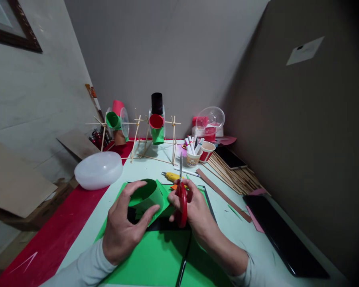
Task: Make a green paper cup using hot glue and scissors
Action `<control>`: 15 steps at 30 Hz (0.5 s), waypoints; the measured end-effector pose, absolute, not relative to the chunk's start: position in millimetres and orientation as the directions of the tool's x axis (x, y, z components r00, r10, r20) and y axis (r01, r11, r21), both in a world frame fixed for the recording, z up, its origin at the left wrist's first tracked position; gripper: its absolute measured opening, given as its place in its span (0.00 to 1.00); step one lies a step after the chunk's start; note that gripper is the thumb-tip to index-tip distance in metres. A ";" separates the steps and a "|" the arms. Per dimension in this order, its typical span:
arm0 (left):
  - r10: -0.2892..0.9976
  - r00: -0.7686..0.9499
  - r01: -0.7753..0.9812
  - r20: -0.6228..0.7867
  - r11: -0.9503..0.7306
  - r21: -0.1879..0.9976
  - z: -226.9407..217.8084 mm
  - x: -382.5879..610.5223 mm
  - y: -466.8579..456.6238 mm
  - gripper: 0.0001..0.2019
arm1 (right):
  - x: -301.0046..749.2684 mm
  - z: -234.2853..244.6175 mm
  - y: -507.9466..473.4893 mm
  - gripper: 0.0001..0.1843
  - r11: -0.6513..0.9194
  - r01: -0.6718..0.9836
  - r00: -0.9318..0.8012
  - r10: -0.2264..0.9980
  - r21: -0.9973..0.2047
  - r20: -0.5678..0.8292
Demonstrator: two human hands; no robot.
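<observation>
My left hand [124, 225] is closed around a green paper tube [148, 199], thumb on its near side and fingers over the far rim. The tube stands with its round opening facing up, and a loose flap sticks out on its right. My right hand [194, 207] holds red-handled scissors [182, 203], the blades pointing up and away from me. Fingertips of that hand are close to the paper flap; whether they pinch it I cannot tell. Beneath both hands lie green sheets [149, 255] and black paper. A thin black stick or pen [184, 259] rests on the green.
Behind are two stick frames with coloured paper tubes [157, 121]. A yellow glue gun or cutter [171, 176] lies ahead. A marker cup [194, 158], a red-white cup [208, 150], wooden sticks [233, 171] and a black slab [284, 235] are right; a plastic bowl [98, 170] is left.
</observation>
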State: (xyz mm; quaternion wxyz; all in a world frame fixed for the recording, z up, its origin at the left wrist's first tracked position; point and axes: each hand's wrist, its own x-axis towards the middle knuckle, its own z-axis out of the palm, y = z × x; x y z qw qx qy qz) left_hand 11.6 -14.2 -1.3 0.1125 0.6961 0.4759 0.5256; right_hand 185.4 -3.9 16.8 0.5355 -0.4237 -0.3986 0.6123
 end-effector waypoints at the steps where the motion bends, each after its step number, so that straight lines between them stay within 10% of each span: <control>1: 0.772 0.022 0.547 0.635 -0.541 0.639 -3.7 9.8 -12.7 0.25 | 185.5 15.3 -2.7 0.32 -0.102 -0.321 -0.062 0.994 -0.942 -0.086; 5: 0.768 0.137 0.475 0.626 -0.605 0.639 -9.5 1.1 -4.5 0.25 | 189.5 11.6 5.4 0.32 -0.072 -0.311 -0.036 0.997 -0.948 -0.064; 10: 0.820 0.069 -0.026 0.568 -0.568 0.823 6.8 -3.1 3.3 0.25 | 203.5 14.9 17.9 0.30 -0.009 -0.271 0.003 1.000 -0.962 -0.010; 15: 0.985 0.058 -0.306 0.161 -0.136 0.942 20.7 -7.6 15.1 0.26 | 216.7 20.1 26.2 0.26 0.050 -0.178 -0.009 0.999 -0.983 0.052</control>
